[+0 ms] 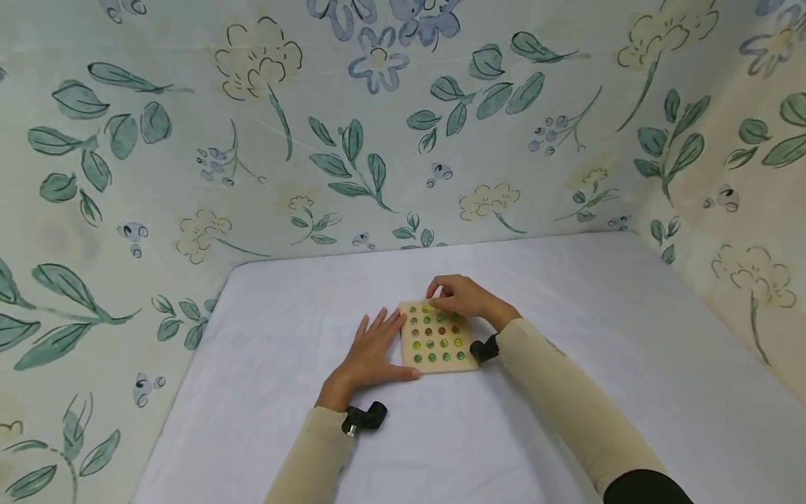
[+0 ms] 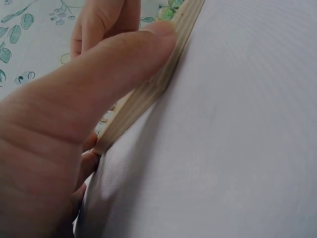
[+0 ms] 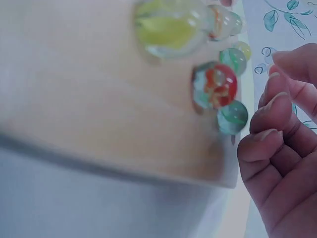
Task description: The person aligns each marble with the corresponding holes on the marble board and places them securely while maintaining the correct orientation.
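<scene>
A square wooden board lies on the white cloth, with rows of glass marbles set into it, mostly green, yellow and brown. My left hand rests at its left side, fingers straight and spread along the edge, the thumb against the near edge. Over the board's far edge is my right hand, fingers bent and tips close together near the far row. In the right wrist view a red and clear marble stands near the bent fingers. I cannot tell whether they hold a marble.
White cloth covers the table around the board. Behind and at the sides hangs a floral curtain. Small black cameras are strapped to the left wrist and the right wrist.
</scene>
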Available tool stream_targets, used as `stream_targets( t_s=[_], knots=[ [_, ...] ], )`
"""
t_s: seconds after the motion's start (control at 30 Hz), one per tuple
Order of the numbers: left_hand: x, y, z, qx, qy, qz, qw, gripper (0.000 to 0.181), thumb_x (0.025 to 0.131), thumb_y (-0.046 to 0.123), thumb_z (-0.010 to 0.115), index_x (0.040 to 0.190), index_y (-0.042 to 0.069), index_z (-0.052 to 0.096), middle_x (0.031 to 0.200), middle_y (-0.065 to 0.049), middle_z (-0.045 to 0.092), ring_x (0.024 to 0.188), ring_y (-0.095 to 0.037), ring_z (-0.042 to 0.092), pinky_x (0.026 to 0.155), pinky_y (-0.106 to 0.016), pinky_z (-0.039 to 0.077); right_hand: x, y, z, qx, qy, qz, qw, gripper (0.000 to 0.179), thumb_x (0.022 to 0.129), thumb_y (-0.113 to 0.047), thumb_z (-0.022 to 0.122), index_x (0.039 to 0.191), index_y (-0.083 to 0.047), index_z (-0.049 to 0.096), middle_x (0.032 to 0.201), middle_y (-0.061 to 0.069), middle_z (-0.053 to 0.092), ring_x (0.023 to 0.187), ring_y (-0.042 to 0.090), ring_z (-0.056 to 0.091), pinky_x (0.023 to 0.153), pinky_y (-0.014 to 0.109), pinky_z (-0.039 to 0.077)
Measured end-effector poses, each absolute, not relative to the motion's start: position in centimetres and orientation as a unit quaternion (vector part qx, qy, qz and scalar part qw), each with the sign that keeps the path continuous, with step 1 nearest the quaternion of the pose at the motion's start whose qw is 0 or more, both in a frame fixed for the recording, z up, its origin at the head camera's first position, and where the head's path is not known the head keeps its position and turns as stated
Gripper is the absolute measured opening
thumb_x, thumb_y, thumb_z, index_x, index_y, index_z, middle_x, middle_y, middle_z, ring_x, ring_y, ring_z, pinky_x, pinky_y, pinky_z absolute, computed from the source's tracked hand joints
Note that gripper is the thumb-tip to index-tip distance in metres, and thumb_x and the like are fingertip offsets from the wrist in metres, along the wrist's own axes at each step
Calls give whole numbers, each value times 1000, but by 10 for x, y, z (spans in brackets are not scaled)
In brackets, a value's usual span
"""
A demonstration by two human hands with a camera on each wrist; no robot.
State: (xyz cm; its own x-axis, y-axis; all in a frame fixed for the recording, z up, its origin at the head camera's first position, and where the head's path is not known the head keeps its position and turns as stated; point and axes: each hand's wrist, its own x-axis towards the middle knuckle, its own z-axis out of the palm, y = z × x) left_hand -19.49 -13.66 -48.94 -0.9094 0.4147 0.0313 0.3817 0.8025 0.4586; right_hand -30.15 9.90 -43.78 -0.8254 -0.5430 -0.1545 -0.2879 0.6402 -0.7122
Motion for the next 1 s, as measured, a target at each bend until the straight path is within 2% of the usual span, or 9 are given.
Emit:
stream_targets(
  t_s=[0.47, 1.0],
  knots=[
    [-193, -136, -490, 202, 950, 234, 43, 116, 66, 79, 64, 155, 20, 20, 161, 5, 15, 148, -19, 1, 117, -45, -8, -290, 125, -430, -215, 896, -365, 134, 15, 91, -18, 63, 106, -16, 64, 74, 5, 57, 67, 19, 51, 57, 28, 44],
    [-193, -134, -488, 198, 949, 242, 43, 116, 65, 79, 65, 155, 20, 22, 160, 4, 17, 148, -20, 2, 118, -45, -8, -285, 152, -428, -193, 910, -342, 134, 12, 92, -18, 64, 104, -15, 64, 76, 5, 59, 65, 20, 52, 54, 28, 45]
  ],
)
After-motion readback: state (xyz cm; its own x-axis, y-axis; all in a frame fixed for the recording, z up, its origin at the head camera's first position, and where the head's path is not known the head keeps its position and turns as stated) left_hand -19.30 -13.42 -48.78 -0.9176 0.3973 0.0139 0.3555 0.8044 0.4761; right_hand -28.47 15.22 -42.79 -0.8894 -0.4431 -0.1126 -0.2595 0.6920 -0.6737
